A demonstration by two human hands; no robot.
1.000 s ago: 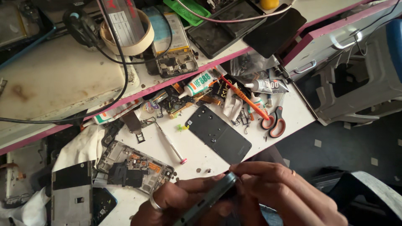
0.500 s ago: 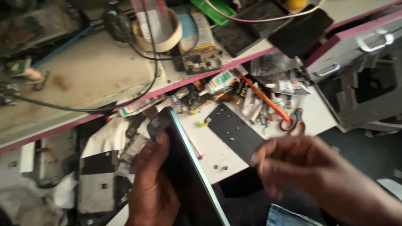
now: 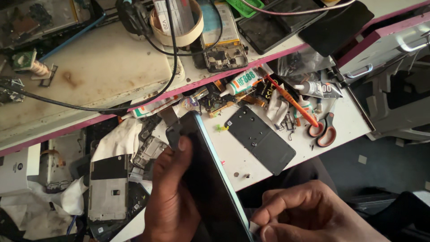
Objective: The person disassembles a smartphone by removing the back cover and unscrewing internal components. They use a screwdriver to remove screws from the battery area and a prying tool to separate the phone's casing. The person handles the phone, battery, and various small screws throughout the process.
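- Thumb (image 3: 182, 144) of left hand (image 3: 172, 197) pressed flat on dark face of phone (image 3: 210, 179); remaining fingers wrapped behind, so phone clamped along its left edge.
- Phone tilted, long axis running from 11 o'clock to 5 o'clock, pale blue rim showing along right edge, lower end out of frame.
- Right hand (image 3: 313, 215) at 4 o'clock from phone, fingers curled together, thumb and forefinger nipping a small pale scrap just beside phone's lower right edge; cannot tell whether scrap touches phone.
- Black back cover (image 3: 260, 139) flat on white shelf (image 3: 349, 121), at 2 o'clock from phone, apart from it.
- Red-handled scissors (image 3: 320, 130) and orange-handled tool (image 3: 291, 103) farther out at 2 o'clock, among small parts.
- White glue tube (image 3: 239, 83) at 12 o'clock, under pink-edged bench lip.
- Stripped phone frame (image 3: 107, 188) and white cloth (image 3: 118, 139) at 9 o'clock of left hand.
- Tape roll (image 3: 179, 31), black cable (image 3: 89, 107) and opened phone with battery (image 3: 219, 40) on upper bench (image 3: 103, 71), at 12 o'clock.
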